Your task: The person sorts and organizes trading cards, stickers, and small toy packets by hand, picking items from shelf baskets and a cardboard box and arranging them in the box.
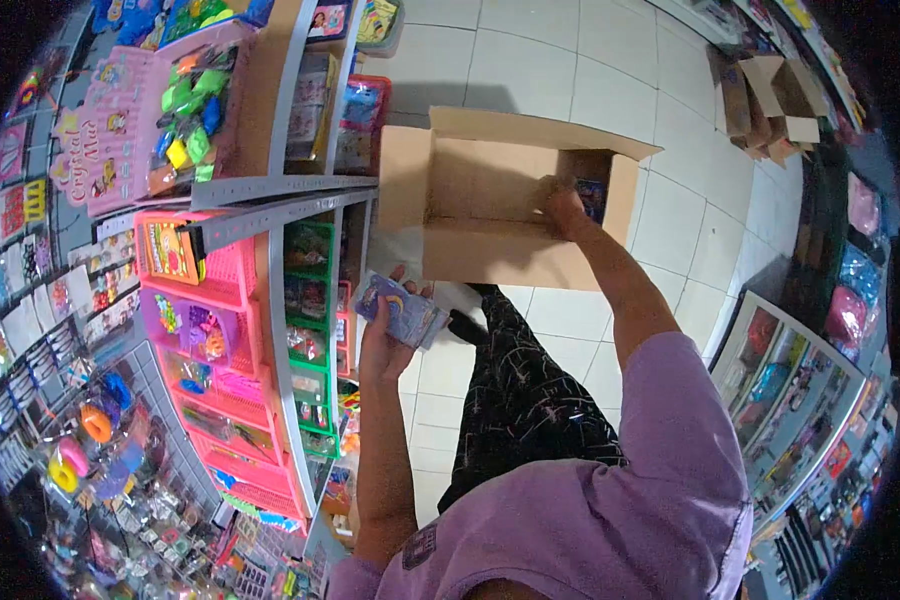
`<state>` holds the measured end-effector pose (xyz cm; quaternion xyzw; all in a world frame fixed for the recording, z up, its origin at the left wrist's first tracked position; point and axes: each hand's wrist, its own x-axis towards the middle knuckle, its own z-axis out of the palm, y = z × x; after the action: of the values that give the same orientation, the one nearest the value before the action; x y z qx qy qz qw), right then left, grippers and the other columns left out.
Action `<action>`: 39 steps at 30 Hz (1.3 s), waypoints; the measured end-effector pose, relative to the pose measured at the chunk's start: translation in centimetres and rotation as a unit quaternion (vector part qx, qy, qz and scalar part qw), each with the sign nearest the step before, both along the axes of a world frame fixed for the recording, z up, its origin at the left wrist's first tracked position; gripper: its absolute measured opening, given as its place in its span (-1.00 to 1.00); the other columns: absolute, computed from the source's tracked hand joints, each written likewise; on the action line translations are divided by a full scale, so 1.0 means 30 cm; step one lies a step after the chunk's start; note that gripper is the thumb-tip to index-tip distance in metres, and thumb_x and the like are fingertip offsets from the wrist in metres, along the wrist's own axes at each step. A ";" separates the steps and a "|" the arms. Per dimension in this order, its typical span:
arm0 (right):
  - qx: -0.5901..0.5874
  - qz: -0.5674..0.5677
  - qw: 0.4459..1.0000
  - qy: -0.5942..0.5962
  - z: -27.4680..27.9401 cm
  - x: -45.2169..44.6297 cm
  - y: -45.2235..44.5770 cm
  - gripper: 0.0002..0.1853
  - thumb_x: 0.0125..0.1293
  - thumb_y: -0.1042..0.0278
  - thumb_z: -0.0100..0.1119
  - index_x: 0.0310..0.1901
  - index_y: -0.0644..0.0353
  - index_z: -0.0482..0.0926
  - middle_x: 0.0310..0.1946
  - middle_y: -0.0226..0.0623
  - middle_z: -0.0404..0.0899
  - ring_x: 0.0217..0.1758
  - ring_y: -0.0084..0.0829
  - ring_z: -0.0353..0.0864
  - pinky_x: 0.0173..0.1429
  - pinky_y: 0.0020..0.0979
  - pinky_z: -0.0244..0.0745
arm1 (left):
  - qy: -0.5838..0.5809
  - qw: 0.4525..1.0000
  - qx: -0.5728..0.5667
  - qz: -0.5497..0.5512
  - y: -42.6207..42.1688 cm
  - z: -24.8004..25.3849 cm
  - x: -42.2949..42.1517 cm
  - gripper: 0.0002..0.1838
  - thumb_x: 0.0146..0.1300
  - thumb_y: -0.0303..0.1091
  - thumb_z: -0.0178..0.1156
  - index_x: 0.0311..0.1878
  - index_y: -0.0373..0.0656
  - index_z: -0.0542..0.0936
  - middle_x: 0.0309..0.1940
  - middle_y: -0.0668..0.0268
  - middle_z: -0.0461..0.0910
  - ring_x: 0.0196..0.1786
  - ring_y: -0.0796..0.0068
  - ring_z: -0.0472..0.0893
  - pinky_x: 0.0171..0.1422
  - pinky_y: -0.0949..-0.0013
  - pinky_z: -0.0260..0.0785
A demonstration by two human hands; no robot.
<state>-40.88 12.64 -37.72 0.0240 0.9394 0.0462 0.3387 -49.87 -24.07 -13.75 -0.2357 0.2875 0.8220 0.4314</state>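
Observation:
My left hand (388, 350) is closed around a small stack of purple-blue printed packets (402, 308) with a rainbow picture on top. It is just left of an open cardboard box (500, 255) on the floor. My right hand (566, 208) reaches down inside the box, near its right end. Its fingers are curled, and what they hold, if anything, is hidden. Beside it, against the box's right wall, lie dark blue printed packs (592, 196), partly covered by the hand. Much of the box's bottom shows as bare cardboard.
Close on the left stands a shelf rack with pink baskets (225, 365) and green baskets (310, 335). A bin of colourful packets (192, 115) sits above. More cardboard boxes (778, 100) lie at the back right. A glass-fronted case (785, 400) stands on the right.

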 end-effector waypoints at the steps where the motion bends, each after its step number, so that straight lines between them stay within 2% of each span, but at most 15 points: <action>1: -0.001 -0.007 1.000 0.003 0.068 -0.024 -0.013 -0.76 0.29 0.31 0.01 -0.10 0.11 0.63 -0.03 -0.24 0.61 -0.01 -0.19 0.61 0.11 -0.13 0.44 | 0.006 1.000 0.004 0.004 -0.004 0.017 0.007 -0.39 0.34 -0.08 0.05 0.37 -0.09 0.17 0.03 0.19 0.47 0.26 0.09 0.38 0.31 -0.12 0.27; 3: -0.014 -0.019 1.000 -0.011 0.191 -0.065 -0.038 -0.73 0.32 0.27 -0.04 -0.06 0.09 0.62 0.01 -0.23 0.58 0.07 -0.20 0.55 0.21 -0.12 0.34 | -0.007 1.000 0.004 -0.013 -0.034 0.005 0.025 -0.37 0.33 -0.06 0.07 0.37 -0.09 0.17 0.04 0.21 0.47 0.25 0.10 0.39 0.30 -0.18 0.26; 6: -0.020 0.001 0.996 0.086 -0.028 -0.015 -0.010 -0.67 0.34 0.22 -0.09 0.04 0.06 0.56 0.17 -0.21 0.45 0.26 -0.27 0.36 0.31 -0.15 0.23 | 0.004 1.000 0.022 -0.016 -0.086 -0.062 0.067 -0.36 0.32 -0.06 0.10 0.37 -0.09 0.17 0.03 0.24 0.47 0.22 0.11 0.42 0.26 -0.22 0.28; 9: 0.017 0.151 0.986 0.072 0.149 -0.011 -0.043 -0.63 0.34 0.19 -0.09 0.10 0.08 0.51 0.23 -0.18 0.35 0.30 -0.25 0.27 0.33 -0.17 0.20 | -0.001 1.000 0.024 -0.003 -0.091 -0.067 0.107 -0.37 0.33 -0.08 0.10 0.37 -0.09 0.18 0.02 0.24 0.48 0.21 0.12 0.43 0.26 -0.16 0.30; 12: 0.015 0.059 0.998 -0.005 0.083 -0.034 -0.050 -0.62 0.33 0.20 -0.08 0.11 0.09 0.51 0.22 -0.11 0.35 0.31 -0.30 0.25 0.30 -0.13 0.24 | -0.012 1.000 0.019 0.005 -0.113 -0.074 0.143 -0.33 0.28 -0.05 0.13 0.37 -0.12 0.18 0.05 0.23 0.49 0.22 0.04 0.42 0.27 -0.21 0.28; 15: 0.078 0.115 0.981 0.132 0.012 0.056 -0.007 -0.67 0.29 0.23 -0.04 0.03 0.06 0.55 0.11 -0.06 0.46 0.21 -0.25 0.40 0.25 -0.08 0.30 | -0.011 1.000 0.003 0.015 -0.136 -0.080 0.173 -0.36 0.32 -0.06 0.09 0.38 -0.09 0.18 0.03 0.24 0.47 0.22 0.10 0.43 0.24 -0.18 0.32; 18: -0.019 -0.067 0.998 -0.003 0.111 -0.054 -0.038 -0.73 0.25 0.28 0.00 -0.06 0.09 0.57 -0.10 -0.07 0.59 0.01 -0.18 0.58 0.13 -0.02 0.40 | -0.005 0.999 0.002 0.033 -0.170 -0.068 0.194 -0.37 0.33 -0.06 0.08 0.38 -0.08 0.19 0.02 0.26 0.46 0.21 0.12 0.43 0.20 -0.20 0.34; 20: -0.085 -0.075 0.981 0.156 0.146 -0.060 -0.061 -0.78 0.20 0.36 0.08 -0.13 0.19 0.49 -0.27 -0.04 0.62 -0.16 -0.01 0.61 0.05 0.01 0.41 | 0.000 0.999 0.007 0.046 -0.204 -0.064 0.211 -0.37 0.32 -0.05 0.07 0.38 -0.08 0.19 0.02 0.26 0.46 0.21 0.13 0.43 0.20 -0.21 0.35; 26: -0.300 -0.377 0.792 0.375 0.484 -0.163 -0.312 -0.85 0.32 0.43 0.05 -0.16 0.27 0.34 -0.33 0.10 0.54 -0.16 0.11 0.54 -0.08 -0.12 0.42 | -0.019 0.995 0.059 0.072 -0.299 -0.094 0.274 -0.33 0.29 0.05 0.06 0.40 0.03 0.15 0.06 0.25 0.43 0.24 0.14 0.41 0.19 -0.36 0.29; 28: -0.357 -0.351 0.718 0.483 0.540 -0.175 -0.417 -0.85 0.39 0.38 0.00 -0.17 0.29 0.33 -0.37 0.03 0.52 -0.29 -0.02 0.54 -0.15 -0.20 0.43 | -0.030 0.994 0.075 0.075 -0.324 -0.064 0.291 -0.35 0.32 0.05 0.01 0.41 0.09 0.12 0.13 0.23 0.39 0.28 0.13 0.36 0.18 -0.40 0.27; 32: -0.488 -0.408 0.662 0.397 0.477 -0.184 -0.675 -0.81 0.44 0.31 -0.04 -0.19 0.28 0.31 -0.37 -0.07 0.50 -0.35 -0.32 0.52 -0.16 -0.26 0.44 | -0.017 0.994 0.058 0.087 -0.479 -0.056 0.342 -0.38 0.35 0.03 -0.03 0.40 0.08 0.11 0.17 0.22 0.39 0.31 0.13 0.33 0.16 -0.39 0.30; 34: -0.596 -0.490 0.586 0.247 0.492 -0.191 -0.871 -0.81 0.44 0.25 -0.03 -0.18 0.22 0.32 -0.40 -0.24 0.47 -0.40 -0.43 0.51 -0.41 -0.34 0.53 | -0.012 0.994 0.056 0.092 -0.564 -0.067 0.367 -0.39 0.35 0.02 -0.02 0.39 0.08 0.12 0.15 0.22 0.40 0.31 0.14 0.34 0.14 -0.38 0.31; 36: -0.646 -0.477 0.575 0.158 0.313 -0.173 -1.076 -0.74 0.39 0.33 0.02 0.02 0.20 0.25 -0.34 -0.20 0.50 -0.38 -0.35 0.57 -0.41 -0.32 0.60 | -0.013 0.994 0.019 0.104 -0.658 -0.093 0.399 -0.37 0.32 0.02 0.04 0.38 0.08 0.13 0.12 0.23 0.42 0.29 0.15 0.36 0.14 -0.31 0.35; 38: -0.647 -0.489 0.582 0.051 0.234 -0.163 -1.294 -0.61 0.32 0.44 0.06 0.13 0.28 0.23 -0.15 -0.04 0.56 -0.10 -0.31 0.60 -0.28 -0.27 0.61 | -0.008 0.993 -0.024 0.112 -0.758 -0.121 0.433 -0.35 0.29 0.03 0.08 0.38 0.07 0.14 0.11 0.24 0.43 0.28 0.16 0.37 0.15 -0.28 0.36; 39: -0.630 -0.477 0.609 0.073 -0.003 -0.132 -1.447 -0.62 0.30 0.43 0.12 0.10 0.19 0.26 -0.31 -0.20 0.52 -0.31 -0.38 0.56 -0.30 -0.33 0.59 | 0.013 0.994 -0.018 0.107 -0.798 -0.116 0.444 -0.33 0.27 0.04 0.11 0.37 0.08 0.15 0.12 0.26 0.42 0.27 0.18 0.37 0.18 -0.21 0.36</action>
<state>-44.85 -30.76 -37.80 0.2526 0.6141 -0.7270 0.1745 -36.56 -48.01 -17.23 -0.2618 0.2813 0.8611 0.3331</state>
